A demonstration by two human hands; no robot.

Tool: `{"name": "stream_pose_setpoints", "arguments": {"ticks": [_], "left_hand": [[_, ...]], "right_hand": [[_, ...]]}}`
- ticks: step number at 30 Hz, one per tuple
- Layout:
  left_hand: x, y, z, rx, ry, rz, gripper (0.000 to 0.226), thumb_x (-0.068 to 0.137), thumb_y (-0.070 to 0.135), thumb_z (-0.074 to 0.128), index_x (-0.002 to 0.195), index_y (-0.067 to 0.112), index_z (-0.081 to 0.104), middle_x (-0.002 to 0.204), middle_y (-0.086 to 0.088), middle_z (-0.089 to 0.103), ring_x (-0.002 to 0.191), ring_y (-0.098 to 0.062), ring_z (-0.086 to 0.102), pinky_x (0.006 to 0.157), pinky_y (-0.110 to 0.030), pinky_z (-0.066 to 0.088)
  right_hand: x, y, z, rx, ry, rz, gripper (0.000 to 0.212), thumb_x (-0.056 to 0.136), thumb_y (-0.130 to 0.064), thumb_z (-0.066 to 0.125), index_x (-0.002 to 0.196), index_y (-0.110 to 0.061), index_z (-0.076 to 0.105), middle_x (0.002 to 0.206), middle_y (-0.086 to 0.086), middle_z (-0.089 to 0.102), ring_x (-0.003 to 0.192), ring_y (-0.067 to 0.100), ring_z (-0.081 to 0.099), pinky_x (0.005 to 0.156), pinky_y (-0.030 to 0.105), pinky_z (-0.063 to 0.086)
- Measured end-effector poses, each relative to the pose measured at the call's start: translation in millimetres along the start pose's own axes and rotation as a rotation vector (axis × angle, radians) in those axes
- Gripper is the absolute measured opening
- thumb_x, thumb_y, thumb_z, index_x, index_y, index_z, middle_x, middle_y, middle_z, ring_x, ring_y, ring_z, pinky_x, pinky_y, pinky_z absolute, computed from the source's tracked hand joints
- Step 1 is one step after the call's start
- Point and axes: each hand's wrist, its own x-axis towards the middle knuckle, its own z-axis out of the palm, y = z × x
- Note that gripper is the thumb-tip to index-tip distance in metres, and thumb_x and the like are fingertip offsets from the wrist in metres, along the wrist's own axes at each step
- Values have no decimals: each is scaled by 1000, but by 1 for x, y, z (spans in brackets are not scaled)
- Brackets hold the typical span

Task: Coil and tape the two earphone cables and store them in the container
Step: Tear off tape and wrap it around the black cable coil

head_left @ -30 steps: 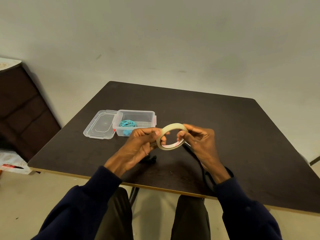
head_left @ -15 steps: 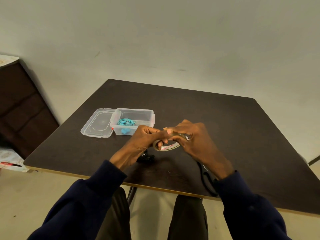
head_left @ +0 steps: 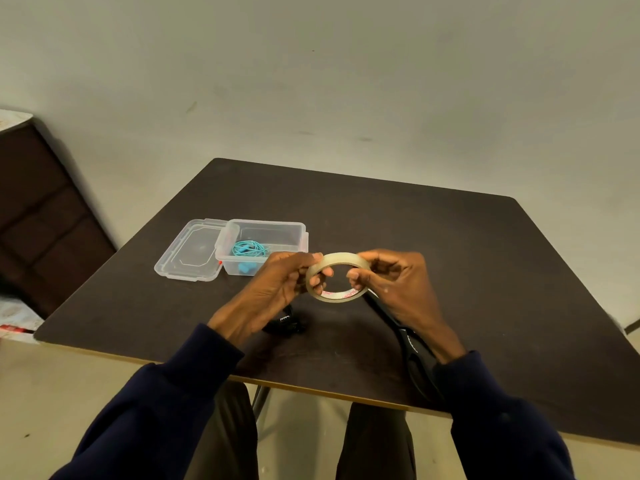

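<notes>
Left hand (head_left: 277, 285): pinches tape roll (head_left: 341, 259), left rim
Right hand (head_left: 398, 285): pinches right rim
Black cable (head_left: 287, 323): on table (head_left: 467, 258), beneath left wrist

Single view: head cam, wide-angle, facing fwd & down from over the person's lap. Close range: left hand (head_left: 273, 289) and right hand (head_left: 403, 289) at frame centre, tabletop (head_left: 467, 258) mid-frame, wall (head_left: 346, 81) across upper half, knees (head_left: 228, 441) at bottom.

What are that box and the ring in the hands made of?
The box looks like clear glossy plastic: the teal cable shows through its wall. The ring is likely a tape roll: translucent beige film on a core printed red inside.
</notes>
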Motion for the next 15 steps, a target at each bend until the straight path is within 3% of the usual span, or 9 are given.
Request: {"name": "stream_pose_setpoints", "arguments": {"ticks": [3,7,12,15], "left_hand": [[7,-4,-1,168,55,-5,26,79,37,69,67,15,77,69,-9,66,62,-13,57,70,-27,52],[13,-6,-2,259,78,-17,35,71,46,73,66,11,76,74,-16,67,67,-17,60,69,-25,52],[7,-8,-6,-57,-34,-8,22,90,25,58,81,10,71,72,-6,63,63,-10,53,69,-26,50],[5,-9,-15,-135,-47,-13,17,92,18,53,96,3,59,73,-6,64,66,-13,53,81,-34,50]], "right_hand": [[3,-1,4,-149,-65,-68,25,82,-14,81,106,-9,78,95,-2,78,87,11,74,77,25,59],[8,-3,8,-266,-78,-192,33,80,-17,84,110,-8,76,100,0,77,91,6,73,81,24,59],[5,2,9,-48,-44,-49,29,78,-12,85,104,-7,72,86,3,75,79,15,73,73,27,59],[-5,10,7,100,-29,26,17,85,-8,76,101,-4,73,82,8,76,76,20,73,73,29,59]]}}
